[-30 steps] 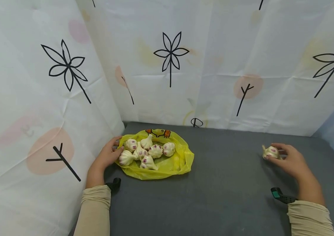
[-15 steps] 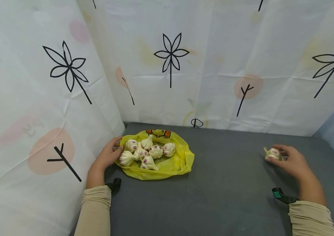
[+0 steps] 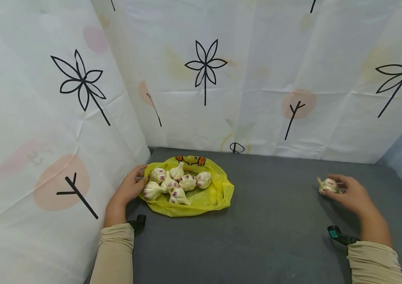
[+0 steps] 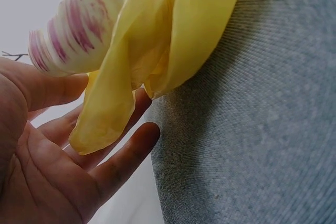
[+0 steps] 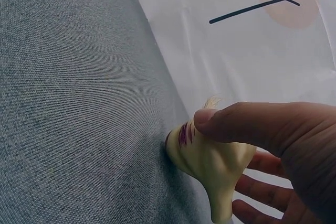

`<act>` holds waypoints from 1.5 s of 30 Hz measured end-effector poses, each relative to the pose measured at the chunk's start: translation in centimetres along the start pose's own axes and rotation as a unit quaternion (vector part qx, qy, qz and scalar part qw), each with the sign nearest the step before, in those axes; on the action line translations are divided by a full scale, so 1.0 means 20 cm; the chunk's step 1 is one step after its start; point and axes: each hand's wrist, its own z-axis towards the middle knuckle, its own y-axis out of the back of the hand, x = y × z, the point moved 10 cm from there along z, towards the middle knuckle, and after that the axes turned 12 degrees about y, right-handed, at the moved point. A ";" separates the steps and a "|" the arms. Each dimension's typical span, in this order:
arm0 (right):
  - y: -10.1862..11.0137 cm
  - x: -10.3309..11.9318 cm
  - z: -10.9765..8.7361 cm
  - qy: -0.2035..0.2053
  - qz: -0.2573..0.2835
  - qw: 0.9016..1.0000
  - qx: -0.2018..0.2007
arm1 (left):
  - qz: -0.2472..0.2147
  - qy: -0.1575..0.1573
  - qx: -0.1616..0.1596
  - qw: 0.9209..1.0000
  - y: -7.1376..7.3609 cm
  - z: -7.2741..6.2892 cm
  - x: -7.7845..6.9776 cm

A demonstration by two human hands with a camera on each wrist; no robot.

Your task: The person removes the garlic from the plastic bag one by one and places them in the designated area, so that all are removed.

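Several white garlic bulbs with purple streaks lie in a yellow plastic bag, its mouth spread wide. At the bag's left rim is my left hand, fingers loosely extended. The left wrist view shows a fold of the bag hanging between the thumb and fingers, beside a bulb; no firm grip shows. Far to the right, my right hand holds a single garlic bulb low at the table. In the right wrist view the thumb lies over this bulb, and other fingers show behind it.
A dark grey table stretches between the two hands. White cloth with printed flowers hangs along the back and left side. Each wrist wears a black camera mount.
The right hand and its garlic bulb shifted very slightly right and down early on, then stayed still. The left hand and the bag show no real movement.
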 end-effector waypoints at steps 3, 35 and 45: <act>0.00 0.00 0.00 -0.001 -0.001 1.000 -0.002 | -0.001 0.000 0.001 1.000 0.00 0.00 0.00; 0.02 0.07 0.01 0.011 -0.006 1.000 -0.010 | 0.000 0.006 0.001 1.000 0.00 0.01 0.02; 0.04 0.09 0.01 0.012 -0.006 1.000 -0.015 | -0.001 0.002 0.000 1.000 0.00 0.02 0.02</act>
